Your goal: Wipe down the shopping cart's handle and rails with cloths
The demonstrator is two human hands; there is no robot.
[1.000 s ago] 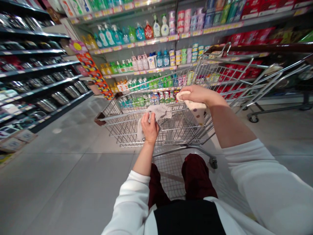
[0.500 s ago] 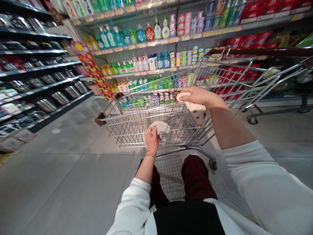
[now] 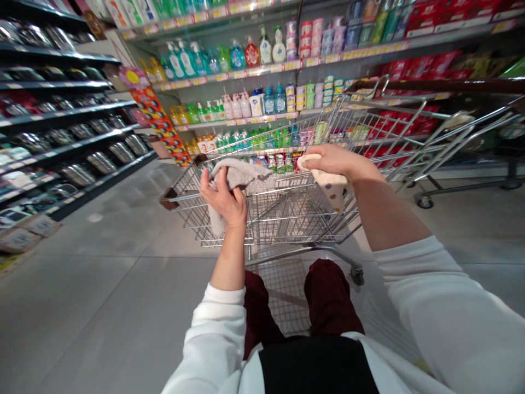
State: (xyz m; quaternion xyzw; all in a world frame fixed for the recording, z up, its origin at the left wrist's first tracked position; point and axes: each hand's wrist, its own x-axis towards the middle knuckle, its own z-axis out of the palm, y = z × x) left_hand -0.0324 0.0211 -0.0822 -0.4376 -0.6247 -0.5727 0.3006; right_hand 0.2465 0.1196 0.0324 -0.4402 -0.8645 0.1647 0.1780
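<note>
A metal shopping cart point(image 3: 283, 224) stands side-on in front of my knees. My left hand point(image 3: 225, 200) has its fingers curled over a light grey cloth point(image 3: 246, 174) at the cart's near top rail, toward the left end. Part of that cloth hangs down the outside of the wire, below my fingers. Farther right, my right hand point(image 3: 330, 160) grips a cream cloth with brown dots point(image 3: 331, 189) on the same rail. Its dotted corner drapes down over the side wires. The thumb side of the right hand presses on a folded bit of the cloth.
Behind the cart, shelves hold several pump soap bottles point(image 3: 235, 106) and stacked tubs. A second cart point(image 3: 463, 120) stands at the right. On the left, racks carry metal pots point(image 3: 100, 162). An orange display strip point(image 3: 158, 126) hangs at the shelf end. Grey tiles point(image 3: 106, 306) cover the floor.
My left hand has moved left and up with the grey cloth, from the lower side wires to the top rail. The cloth is spread wider. My right hand has stayed nearly still.
</note>
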